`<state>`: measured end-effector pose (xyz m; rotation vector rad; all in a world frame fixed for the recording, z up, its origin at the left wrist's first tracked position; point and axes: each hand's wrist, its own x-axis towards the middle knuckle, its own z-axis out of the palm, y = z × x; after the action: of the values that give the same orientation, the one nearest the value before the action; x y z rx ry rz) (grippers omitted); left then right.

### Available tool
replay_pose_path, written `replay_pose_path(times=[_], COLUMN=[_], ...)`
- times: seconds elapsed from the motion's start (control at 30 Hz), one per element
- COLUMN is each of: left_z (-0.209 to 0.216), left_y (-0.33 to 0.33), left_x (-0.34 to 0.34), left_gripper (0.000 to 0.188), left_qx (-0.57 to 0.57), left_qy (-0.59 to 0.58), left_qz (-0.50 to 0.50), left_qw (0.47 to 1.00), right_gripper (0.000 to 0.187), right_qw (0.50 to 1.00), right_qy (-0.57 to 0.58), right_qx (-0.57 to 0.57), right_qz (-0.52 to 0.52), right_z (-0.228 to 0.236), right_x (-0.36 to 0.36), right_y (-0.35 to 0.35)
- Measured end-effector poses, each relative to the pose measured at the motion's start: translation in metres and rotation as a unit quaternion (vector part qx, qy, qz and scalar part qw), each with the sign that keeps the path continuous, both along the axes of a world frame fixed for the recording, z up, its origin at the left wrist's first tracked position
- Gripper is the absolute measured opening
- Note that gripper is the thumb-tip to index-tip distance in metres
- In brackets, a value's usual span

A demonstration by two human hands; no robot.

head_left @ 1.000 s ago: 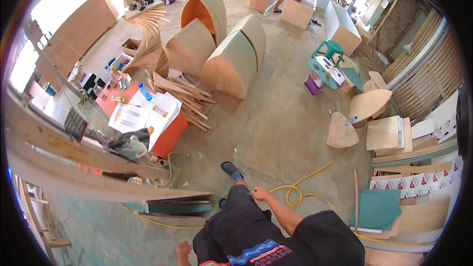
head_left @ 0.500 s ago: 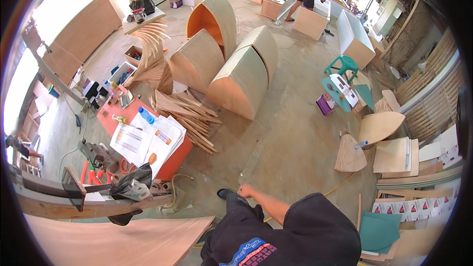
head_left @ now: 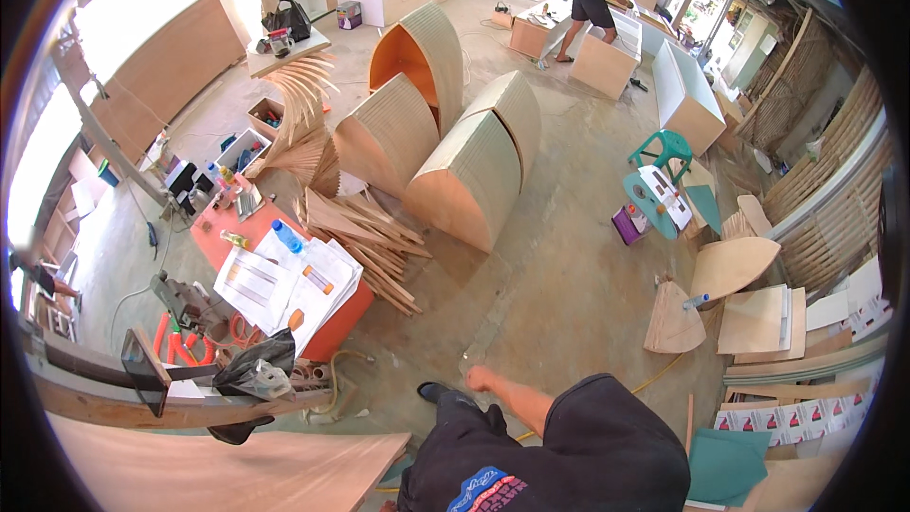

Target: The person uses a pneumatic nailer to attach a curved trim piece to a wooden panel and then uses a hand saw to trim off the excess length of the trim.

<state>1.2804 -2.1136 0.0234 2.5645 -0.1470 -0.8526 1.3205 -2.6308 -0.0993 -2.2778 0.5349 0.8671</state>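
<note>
The two hands are apart from each other. The right hand (head_left: 481, 378) is in the lower middle of the frame, just beyond the person's own black clothing (head_left: 578, 446) with its blue and pink print. Its fingers seem curled, but I cannot tell if they are fully closed or if they grip something. The nearest thing to it is a dark shoe (head_left: 432, 392), a little to its left, on the grey-brown concrete floor (head_left: 559, 294). Of the left hand (head_left: 388, 506) only a small part shows at the lower edge, so I cannot tell its state. Near it, a wide, thin, pinkish-brown wooden panel (head_left: 227, 474) fills the lower left of the frame.

Above this panel, left of the centre, an orange-red table (head_left: 341, 324) bears white paper sheets (head_left: 303, 308) and a blue plastic bottle (head_left: 286, 236). A black plastic bag (head_left: 275, 353) is just beside its near end. Along its right side lie many thin brown wooden strips (head_left: 365, 246). In the upper middle stand several ribbed, arch-shaped wooden shells (head_left: 460, 190). To the right, a green plastic stool (head_left: 671, 145) stands near a purple box (head_left: 626, 226). At the upper right, a co-worker (head_left: 593, 0) in dark clothes stands behind a pale wooden box (head_left: 599, 64).
</note>
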Motion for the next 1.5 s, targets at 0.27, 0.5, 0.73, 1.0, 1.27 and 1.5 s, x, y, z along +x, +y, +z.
replay_pose_path(times=[0.27,0.5,0.73,1.0,1.27,1.5], left_z=[-0.025,-0.06,-0.08,-0.053,-0.005,-0.017], left_y=[-0.005,0.018,0.021,0.024,0.004,-0.038], left_x=[-0.011,-0.035,-0.084,-0.137,-0.194,-0.223], left_gripper=[0.031,0.03,0.029,0.033,0.034,0.035], left_qx=[0.006,0.031,0.055,-0.21,-0.204,-0.092], left_qy=[-0.045,-0.074,-0.086,0.166,0.189,0.068], left_qz=[-0.02,-0.034,-0.007,0.605,0.684,0.518], left_qw=[0.999,0.996,0.995,0.75,0.674,0.848], right_gripper=[0.042,0.042,0.039,0.036,0.031,0.03], right_qw=[0.998,0.997,0.997,0.977,0.912,0.858], right_qy=[-0.029,0.027,0.006,-0.116,-0.104,-0.204], right_qx=[0.015,0.016,-0.014,0.07,0.395,0.453], right_qz=[0.045,0.076,0.069,0.166,0.029,0.13], right_z=[-0.03,-0.003,0.01,0.025,0.176,0.294], right_x=[-0.044,-0.026,-0.002,0.026,0.152,0.264], right_y=[0.059,0.046,0.041,0.099,0.215,0.275])
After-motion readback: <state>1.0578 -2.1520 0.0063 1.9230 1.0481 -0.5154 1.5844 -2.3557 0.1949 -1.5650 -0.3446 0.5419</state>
